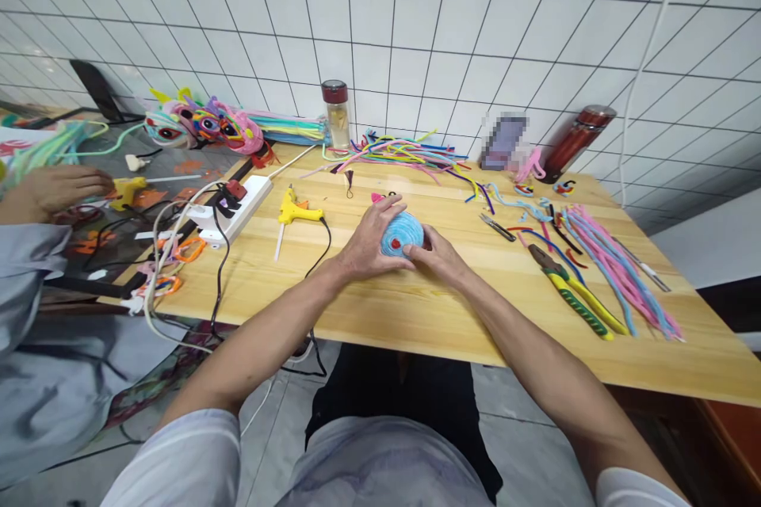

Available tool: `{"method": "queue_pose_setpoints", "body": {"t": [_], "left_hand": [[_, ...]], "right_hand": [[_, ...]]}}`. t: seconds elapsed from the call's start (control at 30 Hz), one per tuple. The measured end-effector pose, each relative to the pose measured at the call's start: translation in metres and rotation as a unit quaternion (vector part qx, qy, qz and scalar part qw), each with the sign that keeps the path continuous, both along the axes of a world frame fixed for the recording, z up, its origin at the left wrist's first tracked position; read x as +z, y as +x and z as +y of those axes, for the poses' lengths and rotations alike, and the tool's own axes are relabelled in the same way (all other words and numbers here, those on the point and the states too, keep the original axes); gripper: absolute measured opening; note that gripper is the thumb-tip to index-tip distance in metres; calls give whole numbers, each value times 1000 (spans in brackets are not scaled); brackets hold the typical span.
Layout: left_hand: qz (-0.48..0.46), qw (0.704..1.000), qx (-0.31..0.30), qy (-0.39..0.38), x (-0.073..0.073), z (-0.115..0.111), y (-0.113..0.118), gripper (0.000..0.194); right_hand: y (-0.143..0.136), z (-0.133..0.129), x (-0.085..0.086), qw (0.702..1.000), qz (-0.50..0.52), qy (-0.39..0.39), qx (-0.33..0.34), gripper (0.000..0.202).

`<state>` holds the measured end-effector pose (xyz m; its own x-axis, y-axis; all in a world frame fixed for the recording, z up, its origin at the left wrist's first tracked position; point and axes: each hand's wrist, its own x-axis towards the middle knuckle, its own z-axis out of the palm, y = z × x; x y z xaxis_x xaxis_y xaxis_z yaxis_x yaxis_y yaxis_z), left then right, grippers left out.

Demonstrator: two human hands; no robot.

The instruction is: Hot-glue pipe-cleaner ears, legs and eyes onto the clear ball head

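Note:
Between my two hands is a round blue coil of fuzzy pipe cleaner, with a small red piece on its face. My left hand wraps round its left side, fingers over the top and thumb below. From the right, my right hand grips the edge, its thumb on the lower front near the red piece. A bit of pink and a dark curl show just behind my left fingertips. Left of my hands a yellow hot glue gun lies on the wooden table, a glue stick near its nozzle.
Pliers, thread snips and pink and blue pipe cleaners lie right. At the back stand a glass bottle, a phone and a red flask. A power strip and a co-worker's hand are left.

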<state>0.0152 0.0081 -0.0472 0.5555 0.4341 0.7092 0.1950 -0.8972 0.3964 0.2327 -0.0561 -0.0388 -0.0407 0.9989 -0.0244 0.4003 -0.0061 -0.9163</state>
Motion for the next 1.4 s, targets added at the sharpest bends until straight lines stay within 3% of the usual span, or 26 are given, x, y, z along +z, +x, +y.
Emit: {"method": "queue_pose_setpoints", "body": {"t": [0.1,0.27,0.4,0.47,0.57,0.67,0.73,0.83,0.9,1.03,1.17,1.27,1.33,1.4], "left_hand": [[26,999,16,-12,-5,1,-2,120],[78,996,24,-49,-13,0,2,94],[82,995,27,-46,-7,-4,4,97],[54,997,46,-24,-1,-7,3,102],[-59,989,133,-16,7,-14,1,98],[-153,963,182,-130,10,-23,1,86],[-164,939,129,-272,9,-28,5,85],[-190,873,-12,-449,9,-34,16,95],[-236,829,-74,-502,10,-36,23,97],[-299,777,-98,-546,14,-34,25,99],[-333,759,-100,-550,19,-29,21,95],[-334,758,-110,-549,20,-27,19,91],[-325,768,-121,-538,18,-25,18,91],[-308,786,-135,-519,16,-23,18,92]], "right_hand": [[1,2,-3,999,32,-8,-1,64],[3,3,-5,999,37,-10,1,61],[1,2,-2,999,46,4,1,63],[-1,1,1,998,60,22,0,68],[-2,-2,8,994,78,72,-9,74],[-2,-5,11,985,39,159,-48,83],[-3,-6,10,969,-36,228,-91,89],[-8,-7,5,925,-160,321,-122,93],[-12,-9,2,901,-213,360,-115,94],[-20,-16,1,886,-242,390,-68,89],[-19,-25,7,906,-202,372,-22,87],[-8,-24,13,934,-105,335,-65,91],[2,-20,16,957,-12,279,-78,89],[11,-13,18,977,72,196,-45,92]]}}
